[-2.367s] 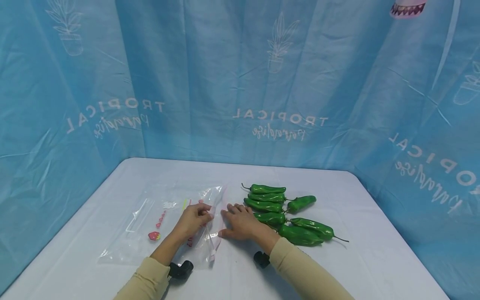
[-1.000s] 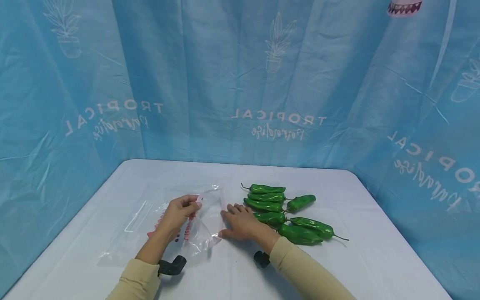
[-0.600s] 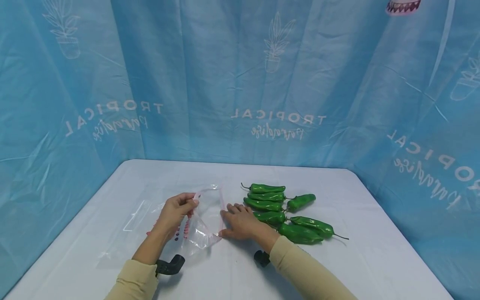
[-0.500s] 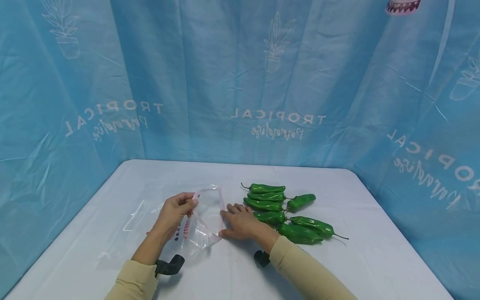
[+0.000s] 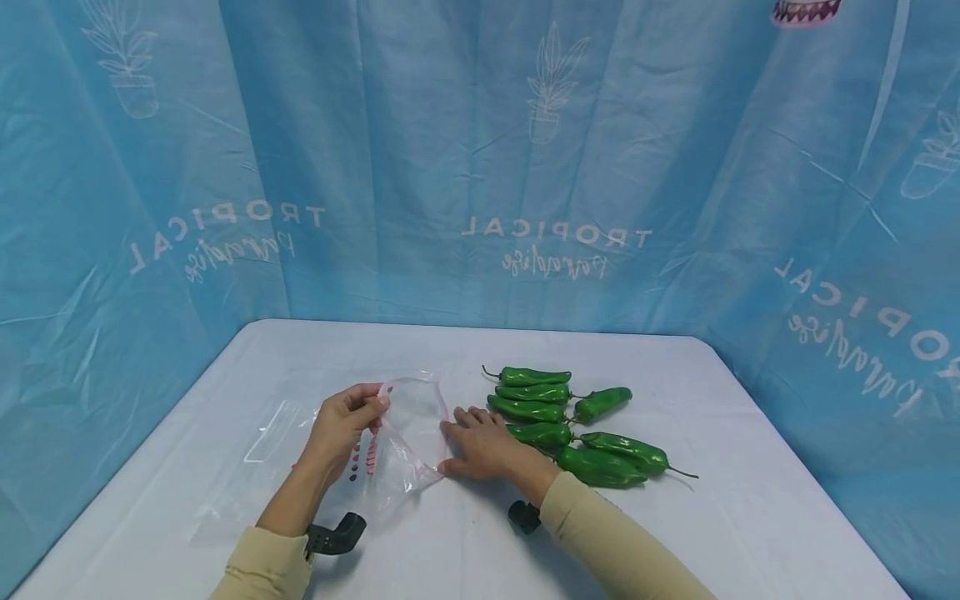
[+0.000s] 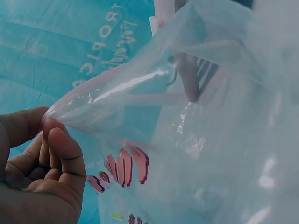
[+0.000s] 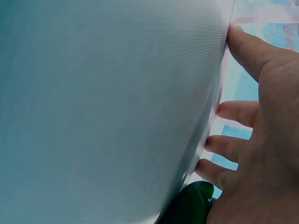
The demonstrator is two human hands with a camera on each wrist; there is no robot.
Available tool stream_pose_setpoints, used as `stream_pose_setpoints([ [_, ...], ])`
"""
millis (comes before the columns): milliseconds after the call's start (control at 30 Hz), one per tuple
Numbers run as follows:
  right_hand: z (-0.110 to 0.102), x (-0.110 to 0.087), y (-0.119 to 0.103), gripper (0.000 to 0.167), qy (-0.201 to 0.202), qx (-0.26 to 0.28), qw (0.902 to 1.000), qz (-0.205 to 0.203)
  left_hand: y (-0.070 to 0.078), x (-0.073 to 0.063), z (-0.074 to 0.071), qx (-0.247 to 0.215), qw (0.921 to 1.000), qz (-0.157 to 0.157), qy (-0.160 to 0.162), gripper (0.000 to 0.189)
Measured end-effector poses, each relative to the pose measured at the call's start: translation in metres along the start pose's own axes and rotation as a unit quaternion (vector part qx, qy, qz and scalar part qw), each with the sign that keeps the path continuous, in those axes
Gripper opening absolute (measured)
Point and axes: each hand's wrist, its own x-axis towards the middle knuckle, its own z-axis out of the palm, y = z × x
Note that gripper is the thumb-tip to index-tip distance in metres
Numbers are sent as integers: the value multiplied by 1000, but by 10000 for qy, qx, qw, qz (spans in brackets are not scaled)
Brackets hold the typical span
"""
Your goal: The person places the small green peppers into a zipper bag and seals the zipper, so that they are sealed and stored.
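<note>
A clear zip bag (image 5: 408, 417) with pink edging and red print lies on the table, its mouth facing right and gaping. My left hand (image 5: 341, 429) pinches the upper lip between thumb and index finger and holds it raised; the left wrist view shows the film stretched from those fingertips (image 6: 56, 128). With spread fingers, my right hand (image 5: 483, 446) presses the bag's lower lip at the table; its thumb and fingertips touch the pink edge in the right wrist view. Several green peppers (image 5: 600, 469) lie just right of that hand, one partly hidden behind it.
The white table (image 5: 750, 517) has blue printed curtains (image 5: 420, 167) behind it and along both sides. Farther peppers (image 5: 532, 377) are lined up behind the right hand. A black wrist camera (image 5: 337, 533) sits on the left wrist, another (image 5: 523, 517) on the right.
My left hand has taken the bag's upper lip and drawn it up and to the left, widening the mouth. The right hand and the peppers stay in place.
</note>
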Motion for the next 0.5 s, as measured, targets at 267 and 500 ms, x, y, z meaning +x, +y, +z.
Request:
stream_pose_setpoints([
  [267,-1,-1,0,70,-58,-19,10000,-9,3,-3,-1,66,9999,2,155,34],
  [500,0,-1,0,69,-75,-33,10000,-20,2,-6,-1,115,9988,204,428,32],
])
